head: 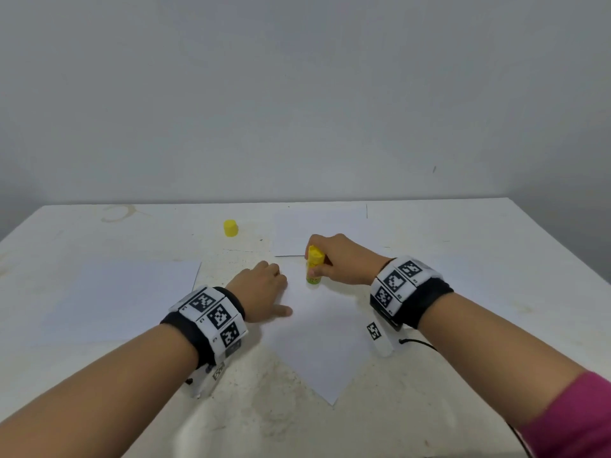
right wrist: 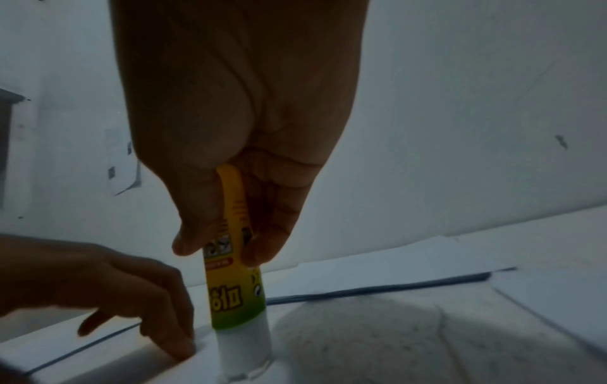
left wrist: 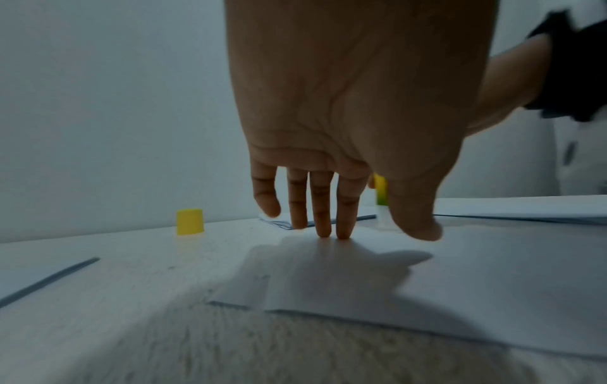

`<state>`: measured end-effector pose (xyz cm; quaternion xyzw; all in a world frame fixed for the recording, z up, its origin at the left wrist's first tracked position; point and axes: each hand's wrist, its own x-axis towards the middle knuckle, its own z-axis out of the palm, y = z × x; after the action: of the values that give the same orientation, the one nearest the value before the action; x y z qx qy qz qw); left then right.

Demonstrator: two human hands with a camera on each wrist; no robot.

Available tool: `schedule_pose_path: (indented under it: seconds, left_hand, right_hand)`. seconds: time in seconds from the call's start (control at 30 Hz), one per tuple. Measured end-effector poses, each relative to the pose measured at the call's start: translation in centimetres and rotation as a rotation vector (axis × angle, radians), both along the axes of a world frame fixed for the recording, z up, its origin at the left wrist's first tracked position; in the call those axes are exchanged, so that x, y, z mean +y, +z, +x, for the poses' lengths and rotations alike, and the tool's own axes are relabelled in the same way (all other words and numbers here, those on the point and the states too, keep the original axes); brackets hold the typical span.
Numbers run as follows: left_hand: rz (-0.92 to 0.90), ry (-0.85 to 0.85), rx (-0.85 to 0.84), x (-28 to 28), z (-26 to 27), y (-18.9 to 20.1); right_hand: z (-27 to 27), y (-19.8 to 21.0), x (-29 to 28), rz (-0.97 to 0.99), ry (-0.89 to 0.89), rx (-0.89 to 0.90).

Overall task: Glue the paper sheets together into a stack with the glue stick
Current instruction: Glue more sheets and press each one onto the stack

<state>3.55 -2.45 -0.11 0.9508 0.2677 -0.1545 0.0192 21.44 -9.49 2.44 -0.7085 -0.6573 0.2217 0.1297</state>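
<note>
A white paper sheet (head: 317,335) lies turned like a diamond in the middle of the table. My left hand (head: 264,289) presses its far left part with straight fingers (left wrist: 323,207). My right hand (head: 334,259) grips a yellow and green glue stick (head: 314,266) upright, thumb and fingers wrapped round the tube (right wrist: 235,272). The stick's white tip (right wrist: 244,350) touches the sheet close to my left fingertips. Its yellow cap (head: 230,228) stands apart at the back left.
Another white sheet (head: 119,299) lies to the left, and a small stack of sheets (head: 317,231) lies at the back behind my right hand. More paper (left wrist: 525,210) shows at the right. A grey wall rises behind the table's far edge.
</note>
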Motion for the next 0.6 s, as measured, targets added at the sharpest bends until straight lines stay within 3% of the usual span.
schedule_pose_path:
  seconds: [0.37, 0.5, 0.6]
  left_hand:
    - [-0.077, -0.007, -0.03, 1.6, 0.1, 0.4]
    - [-0.182, 0.025, 0.011, 3.0, -0.9, 0.2]
    - [-0.153, -0.074, 0.102, 3.3, -2.0, 0.0]
  right_hand:
    - [3.1, 0.4, -7.2, -0.082, 0.059, 0.032]
    - [3.7, 0.7, -8.0, -0.1, 0.065, 0.02]
    - [4.0, 0.9, -8.1, -0.122, 0.09, -0.004]
